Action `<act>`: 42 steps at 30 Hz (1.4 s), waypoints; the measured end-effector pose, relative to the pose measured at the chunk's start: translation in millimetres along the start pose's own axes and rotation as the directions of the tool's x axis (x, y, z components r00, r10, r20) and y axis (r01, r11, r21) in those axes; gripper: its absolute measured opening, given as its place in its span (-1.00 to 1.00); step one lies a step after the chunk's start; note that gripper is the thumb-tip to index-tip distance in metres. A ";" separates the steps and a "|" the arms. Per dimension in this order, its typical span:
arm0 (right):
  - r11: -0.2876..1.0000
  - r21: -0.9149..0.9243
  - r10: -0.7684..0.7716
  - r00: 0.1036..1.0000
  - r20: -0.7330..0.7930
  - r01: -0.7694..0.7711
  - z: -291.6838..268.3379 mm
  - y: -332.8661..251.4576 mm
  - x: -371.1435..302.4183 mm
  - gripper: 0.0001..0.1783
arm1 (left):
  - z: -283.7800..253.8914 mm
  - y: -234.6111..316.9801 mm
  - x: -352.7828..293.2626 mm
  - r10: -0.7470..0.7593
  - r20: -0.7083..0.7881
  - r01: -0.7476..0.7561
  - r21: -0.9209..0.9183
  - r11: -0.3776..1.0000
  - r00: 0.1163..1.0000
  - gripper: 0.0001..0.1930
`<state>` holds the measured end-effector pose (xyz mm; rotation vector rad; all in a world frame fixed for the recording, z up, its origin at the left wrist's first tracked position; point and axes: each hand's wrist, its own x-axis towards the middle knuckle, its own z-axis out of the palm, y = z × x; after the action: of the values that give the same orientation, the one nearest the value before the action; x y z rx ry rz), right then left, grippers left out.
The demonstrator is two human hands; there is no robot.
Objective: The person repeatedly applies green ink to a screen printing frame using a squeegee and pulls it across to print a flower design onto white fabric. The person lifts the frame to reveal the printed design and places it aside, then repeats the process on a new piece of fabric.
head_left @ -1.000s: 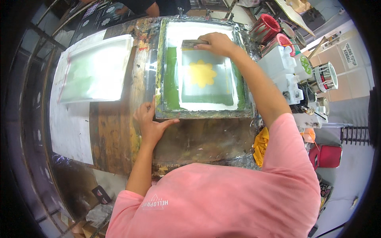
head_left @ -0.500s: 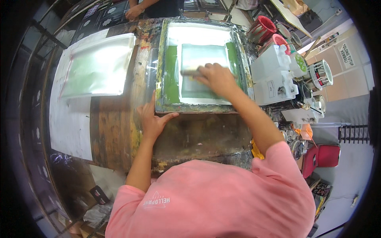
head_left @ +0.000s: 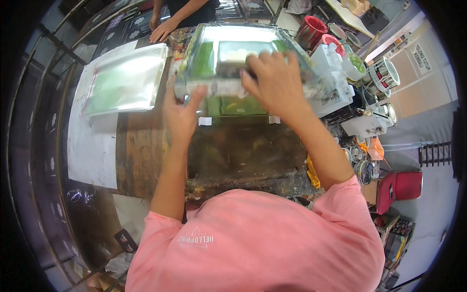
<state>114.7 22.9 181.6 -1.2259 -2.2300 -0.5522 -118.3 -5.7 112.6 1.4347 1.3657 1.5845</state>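
Observation:
A screen-printing frame (head_left: 223, 88) with green mesh borders is tilted, its near edge raised off the table. My left hand (head_left: 182, 111) grips its near left corner, thumb on the front side. My right hand (head_left: 278, 80) is closed round a squeegee (head_left: 233, 69) that lies across the mesh; motion blurs it slightly. Beneath the lifted edge a green printing bed (head_left: 236, 106) shows, with small white tabs (head_left: 205, 121) along its near side. What lies farther under the frame is hidden.
Clear plastic sheets (head_left: 127, 80) lie on white paper (head_left: 92, 158) at the left. Ink cans (head_left: 311, 31), white jugs (head_left: 333, 68) and more tins (head_left: 383, 75) crowd the right edge. Another person's hands (head_left: 164, 30) rest at the far side. A yellow cloth (head_left: 313, 173) hangs near my right elbow.
The frame's near edge has risen from the table, uncovering the green bed. My left hand has gone from resting against the corner to gripping it. The other person's hands have shifted.

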 end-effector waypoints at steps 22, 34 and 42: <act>0.990 0.134 0.064 0.993 -0.096 -0.051 -34.6 49.0 119.5 -0.47 | 21.9 -59.8 -35.4 0.011 0.232 -0.166 0.661 0.732 0.973 -0.04; 0.988 0.107 0.116 0.993 -0.032 -0.112 -37.6 45.2 123.9 -0.47 | -77.3 -12.2 63.1 -0.087 -0.121 0.134 0.465 0.875 0.989 -0.35; 0.997 0.005 0.080 0.997 0.005 -0.080 -28.7 52.3 121.9 -0.45 | -197.4 -79.8 138.9 0.015 -0.250 0.152 0.633 0.759 0.968 -0.35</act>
<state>112.3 110.8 285.0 -1.3092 -2.1741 -0.5129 -355.0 86.7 106.9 1.5645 2.2524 1.3133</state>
